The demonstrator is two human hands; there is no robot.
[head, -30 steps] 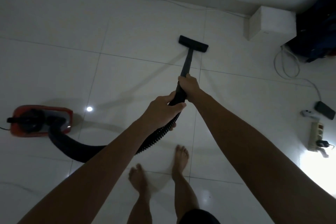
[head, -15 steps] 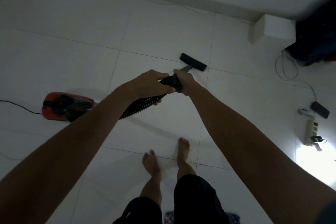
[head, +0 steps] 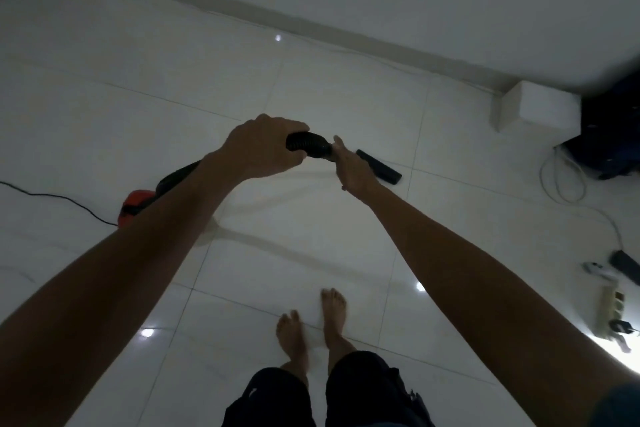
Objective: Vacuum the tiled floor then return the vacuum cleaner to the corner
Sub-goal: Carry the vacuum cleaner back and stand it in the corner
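Both hands have risen since a moment ago — the left hand grips the black ribbed vacuum hose, the right hand holds its far end, fingers hidden. The red vacuum cleaner body sits left on the white tiled floor — the flat black floor nozzle lies just right of the hands.

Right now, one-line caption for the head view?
Both hands grip the vacuum hose; nozzle on tiled floor.

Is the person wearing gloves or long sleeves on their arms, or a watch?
No. Both the left hand and the right hand are bare, with no gloves. The forearms show no sleeves, and no watch or bracelet is visible at either wrist. At the bottom right corner there may be a bluish sleeve edge, too blurry to confirm.
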